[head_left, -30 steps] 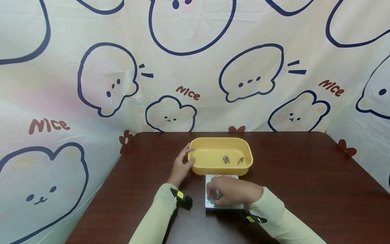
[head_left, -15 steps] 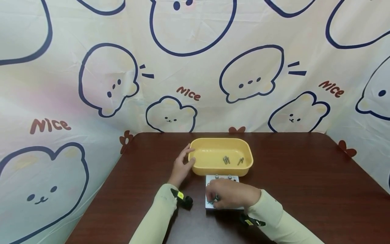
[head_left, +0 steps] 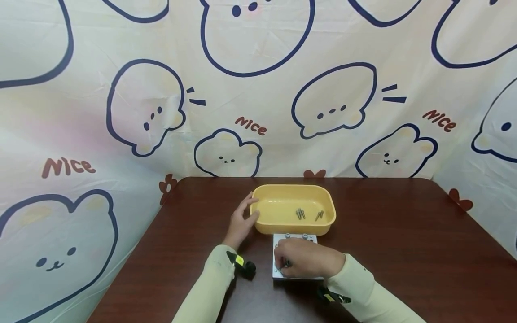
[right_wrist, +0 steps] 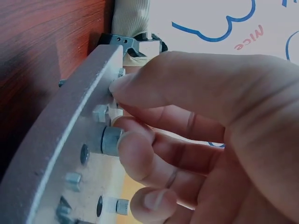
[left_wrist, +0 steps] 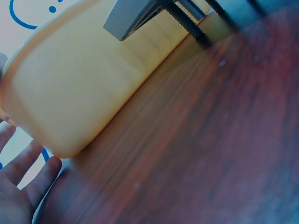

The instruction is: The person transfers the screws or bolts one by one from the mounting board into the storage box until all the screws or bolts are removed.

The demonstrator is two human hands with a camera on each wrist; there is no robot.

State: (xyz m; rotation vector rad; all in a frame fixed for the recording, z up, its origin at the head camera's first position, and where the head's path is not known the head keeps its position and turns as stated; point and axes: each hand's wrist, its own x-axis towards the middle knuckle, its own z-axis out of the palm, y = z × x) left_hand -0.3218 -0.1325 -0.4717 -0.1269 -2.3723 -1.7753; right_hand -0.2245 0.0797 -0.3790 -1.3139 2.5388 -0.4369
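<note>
A: What's the biggest thing there?
B: The pale cloth backdrop [head_left: 278,96], printed with cartoon faces, behind the 12 o'clock edge of the dark wooden table [head_left: 404,233].
A: And on the table?
B: 1 yellow bin [head_left: 282,229], straight at 12 o'clock from the metal plate [head_left: 296,236].
A: How are the 2 hands?
B: The right hand [head_left: 308,258] comes over the plate from 4 o'clock, fingers and thumb curled close to its top face. I can't tell whether they pinch anything. The left hand [head_left: 241,223], at 10 o'clock from the plate, has its fingers extended and spread, touching the bin's 9 o'clock end.
A: The plate itself?
B: Silver, just beside the bin's 6 o'clock side, partly hidden by the right hand. The left wrist view shows threaded ends [left_wrist: 184,21] jutting from it toward the table.
A: Smallest?
B: Bolts [head_left: 287,235]. 2 show along the plate's far edge, at 11 and 1 o'clock. In the bin, 2 small groups of screws [head_left: 300,214] lie apart, toward 4 o'clock.
</note>
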